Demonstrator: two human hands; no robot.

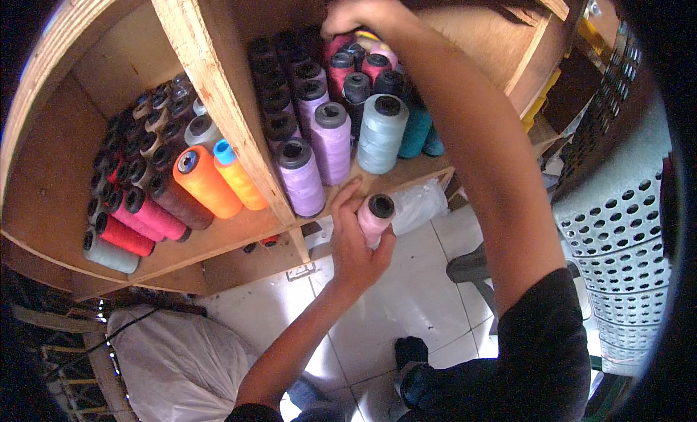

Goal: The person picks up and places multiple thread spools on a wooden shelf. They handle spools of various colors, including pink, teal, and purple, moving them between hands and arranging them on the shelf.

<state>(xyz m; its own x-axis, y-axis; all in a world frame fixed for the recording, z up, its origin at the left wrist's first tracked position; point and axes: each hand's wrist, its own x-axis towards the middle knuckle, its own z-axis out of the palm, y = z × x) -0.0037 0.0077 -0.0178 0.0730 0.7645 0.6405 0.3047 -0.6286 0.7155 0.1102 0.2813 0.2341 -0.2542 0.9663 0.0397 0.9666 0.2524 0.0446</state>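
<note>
My left hand point(356, 244) is closed around a pale pink thread spool point(375, 217) with a black core, in front of the shelf's edge. My right arm reaches over the middle compartment, and my right hand point(367, 15) is at its dark back, above red and pink spools point(341, 68). The fingers of that hand are partly hidden in shadow, so I cannot see whether they grip anything. Lilac spools point(332, 142) stand upright in rows at the compartment's left. Beside them, at the front, is a light blue spool point(382, 135), with teal spools point(416, 132) to its right.
A wooden divider point(210, 81) separates the left compartment, where orange point(207, 182), yellow, red and brown spools lean or lie. A white sack point(167, 364) rests on the floor at lower left. Perforated light panels point(617, 240) rise at the right. Below is a tiled floor point(392, 313).
</note>
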